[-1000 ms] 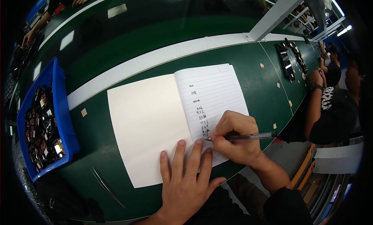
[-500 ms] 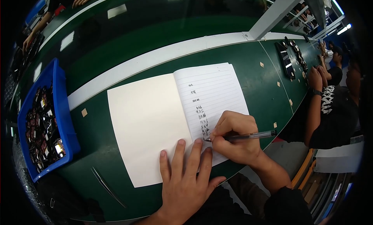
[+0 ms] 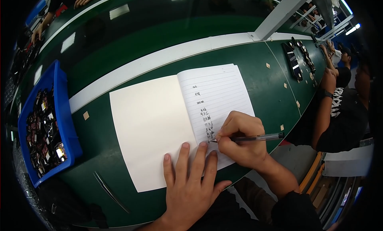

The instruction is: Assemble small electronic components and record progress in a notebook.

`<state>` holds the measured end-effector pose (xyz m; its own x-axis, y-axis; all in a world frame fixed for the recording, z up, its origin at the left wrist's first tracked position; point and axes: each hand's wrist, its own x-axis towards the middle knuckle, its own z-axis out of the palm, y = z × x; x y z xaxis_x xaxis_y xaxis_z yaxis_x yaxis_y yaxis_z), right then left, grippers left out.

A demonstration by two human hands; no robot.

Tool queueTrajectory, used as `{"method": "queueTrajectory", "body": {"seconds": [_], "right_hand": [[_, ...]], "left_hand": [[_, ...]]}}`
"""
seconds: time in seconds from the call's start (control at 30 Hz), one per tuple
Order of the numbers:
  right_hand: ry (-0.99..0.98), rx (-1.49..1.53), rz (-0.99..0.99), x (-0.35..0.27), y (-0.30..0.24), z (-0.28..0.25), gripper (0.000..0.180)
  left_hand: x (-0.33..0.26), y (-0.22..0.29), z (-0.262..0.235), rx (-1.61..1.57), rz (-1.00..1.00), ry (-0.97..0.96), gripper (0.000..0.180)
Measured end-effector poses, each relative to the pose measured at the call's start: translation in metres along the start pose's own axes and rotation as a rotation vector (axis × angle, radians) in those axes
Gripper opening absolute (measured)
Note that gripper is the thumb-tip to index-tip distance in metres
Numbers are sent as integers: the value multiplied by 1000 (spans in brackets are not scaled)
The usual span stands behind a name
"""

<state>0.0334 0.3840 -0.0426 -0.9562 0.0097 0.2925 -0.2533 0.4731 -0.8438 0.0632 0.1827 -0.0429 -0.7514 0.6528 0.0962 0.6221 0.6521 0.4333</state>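
An open notebook [image 3: 149, 127] lies on the green table in front of me, its left side blank cream and its right page lined, with a column of dark handwriting. My right hand [image 3: 242, 141] pinches a clear-barrelled pen [image 3: 259, 137], whose tip meets the page at the lower end of the writing. Flat across the lower part of the notebook rests my left hand [image 3: 190, 183], fingers spread over the fold, the index fingertip close to the pen tip. Part of the right page is hidden under both hands.
A blue bin [image 3: 66, 115] full of small electronic parts stands at the left. Tweezers [image 3: 111, 192] lie near the front edge. Beyond the notebook runs a white rail [image 3: 159, 60]. Dark devices [image 3: 293, 61] sit at the far right, beside a seated co-worker [image 3: 343, 115].
My right hand and the pen have shifted very slightly up and left on the page. My left hand stays in place. The co-worker's arms at the right have moved a little.
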Motion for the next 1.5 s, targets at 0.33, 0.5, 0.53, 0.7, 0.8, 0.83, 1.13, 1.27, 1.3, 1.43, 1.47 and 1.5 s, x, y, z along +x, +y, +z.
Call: {"method": "queueTrajectory", "body": {"seconds": [0.33, 0.5, 0.53, 0.7, 0.8, 0.83, 1.13, 1.27, 1.3, 1.43, 1.47, 1.5], "right_hand": [[11, 26, -11, 0, 0, 0, 10], [23, 25, -17, 1, -1, 1, 10], [-2, 22, -13, 0, 0, 0, 10], [45, 18, -66, -1, 0, -2, 9], [36, 36, -27, -2, 2, -2, 9], [29, 38, -23, 0, 1, -2, 9], [18, 20, -13, -1, 2, -1, 10], [25, 38, 0, -1, 2, -1, 9], [25, 38, 1, -1, 2, -1, 9], [6, 11, -24, -2, 3, -1, 9], [4, 4, -29, -2, 4, -1, 9], [4, 6, -29, -2, 4, -1, 9]], "left_hand": [[1, 0, 0, -9, -5, 4, 65], [0, 2, 2, 15, -22, 6, 64], [0, 2, 2, 13, -21, 5, 64], [2, 1, -1, -15, -1, 3, 64], [0, 1, 0, -15, -8, 2, 64], [0, 1, 0, -17, -5, 1, 64], [0, 1, 2, -13, -6, -11, 70], [0, 2, 1, -11, -4, -18, 71], [0, 2, 1, -11, -4, -19, 71], [0, 2, 2, -15, -6, -18, 71], [0, 2, 2, -2, -13, -6, 68], [0, 2, 2, 11, -21, 6, 64]]}}
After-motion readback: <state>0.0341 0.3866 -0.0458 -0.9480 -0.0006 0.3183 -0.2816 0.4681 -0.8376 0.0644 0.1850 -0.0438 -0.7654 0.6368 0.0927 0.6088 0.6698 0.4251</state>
